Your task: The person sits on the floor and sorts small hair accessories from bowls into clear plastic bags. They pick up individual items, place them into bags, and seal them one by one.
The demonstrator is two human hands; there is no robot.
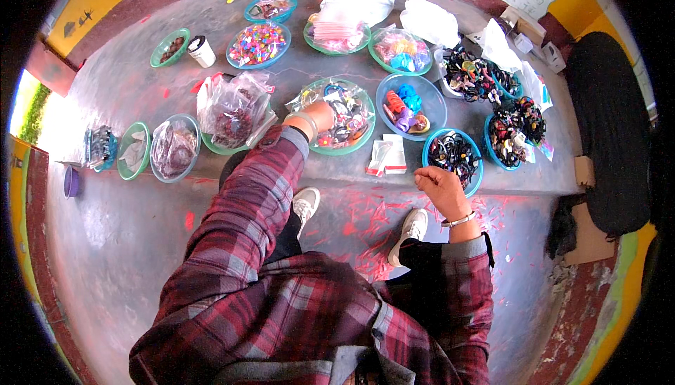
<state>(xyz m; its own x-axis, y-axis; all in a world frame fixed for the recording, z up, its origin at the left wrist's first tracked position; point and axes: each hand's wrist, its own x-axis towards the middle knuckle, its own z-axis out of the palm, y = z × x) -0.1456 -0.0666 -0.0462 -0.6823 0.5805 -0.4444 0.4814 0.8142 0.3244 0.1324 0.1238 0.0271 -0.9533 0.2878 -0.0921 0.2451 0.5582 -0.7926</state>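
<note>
Sleeves (242,202) with red and grey checks cover both arms, and a pale bracelet (458,220) is on the right wrist. The left hand (321,116) reaches into a green bowl (344,151) in the middle of the wide grey step (123,75). That bowl is full of small bright things (349,114). The fingers of this hand are mostly hidden, so I cannot tell how wide it is or if it has hold of anything. The right hand (441,188) is at the near left side of a blue bowl (479,168) full of black bands (450,154). Its fingers bend in part of the way, with the thumb close by. I cannot tell if it pinches something tiny, or if it touches the bowl. White and red packets (386,156) lie flat between the two bowls. Left of the green bowl, big clear bags (235,107) of dark red bits are piled up. Farther back are a heap of bright bits (257,44) and a white cup (202,53) with a black lid. Thin red strips (363,225) lie around the white shoes (415,226).
</note>
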